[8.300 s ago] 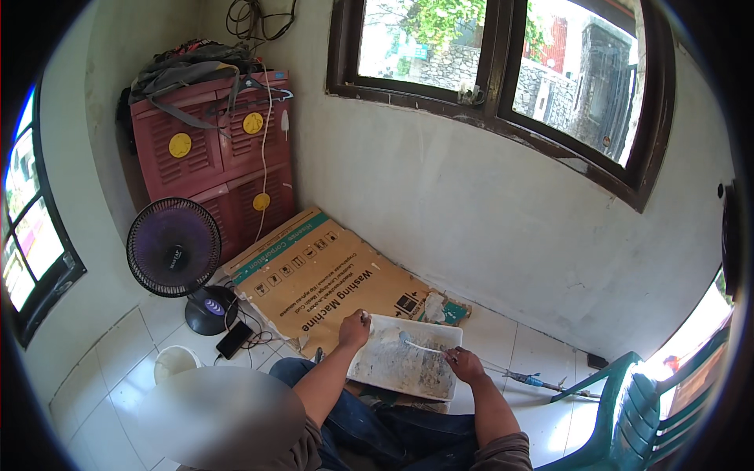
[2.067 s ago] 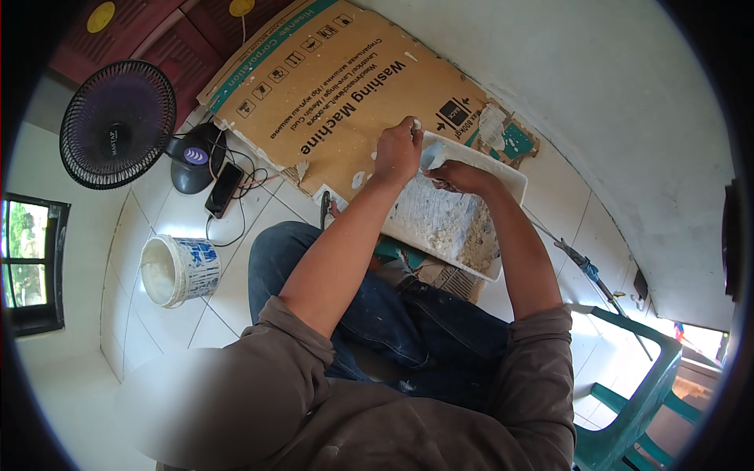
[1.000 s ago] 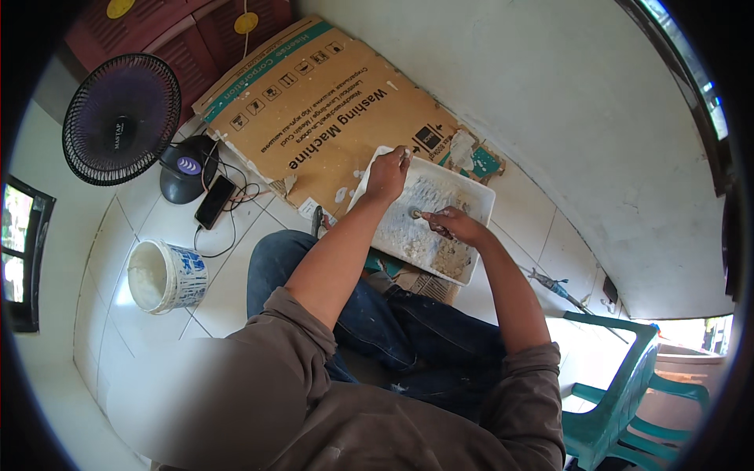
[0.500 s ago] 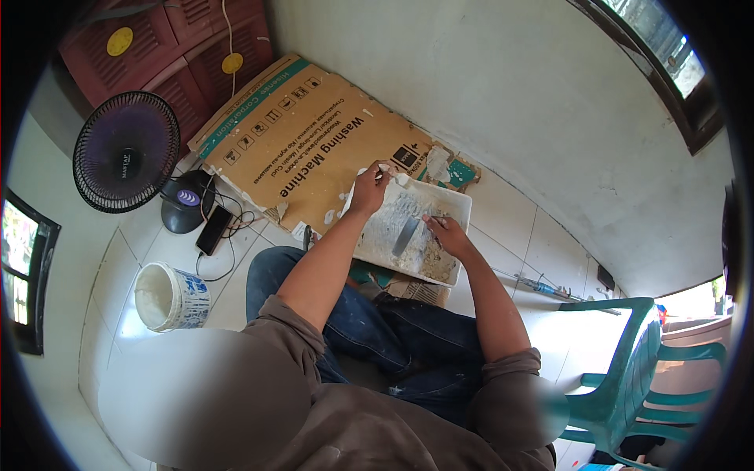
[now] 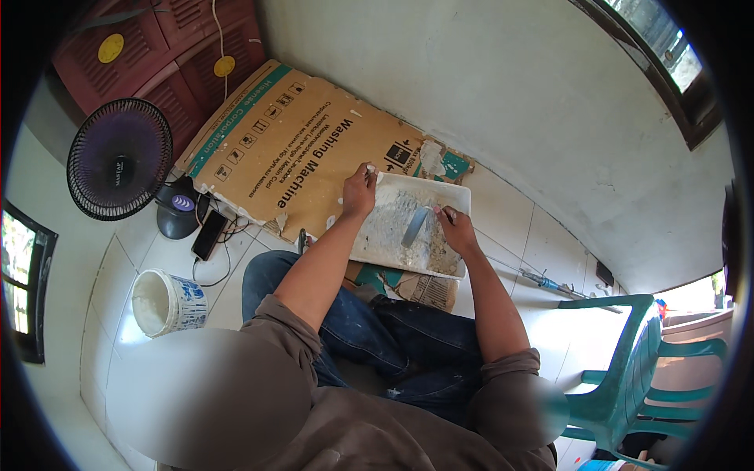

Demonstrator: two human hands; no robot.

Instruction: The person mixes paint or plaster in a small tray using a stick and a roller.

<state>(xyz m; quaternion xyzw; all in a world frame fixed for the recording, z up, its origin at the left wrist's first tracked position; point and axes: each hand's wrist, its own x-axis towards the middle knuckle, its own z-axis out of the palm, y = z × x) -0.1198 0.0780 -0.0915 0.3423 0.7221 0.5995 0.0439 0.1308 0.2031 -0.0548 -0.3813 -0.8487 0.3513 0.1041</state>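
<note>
The right hand, at the three o'clock side of the white tray (image 5: 446,190), pinched a scraper (image 5: 415,228), its grey blade inside the tray. The left hand (image 5: 360,195) curled at the ten o'clock corner; its exact grip could not be told. Cardboard (image 5: 302,153) lay toward eleven, a bucket (image 5: 188,304) beyond eight, a green chair (image 5: 626,383) at four.

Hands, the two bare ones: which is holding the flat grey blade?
The right hand, its blade over the white tray; the left hand is by the tray's far-left corner.
</note>
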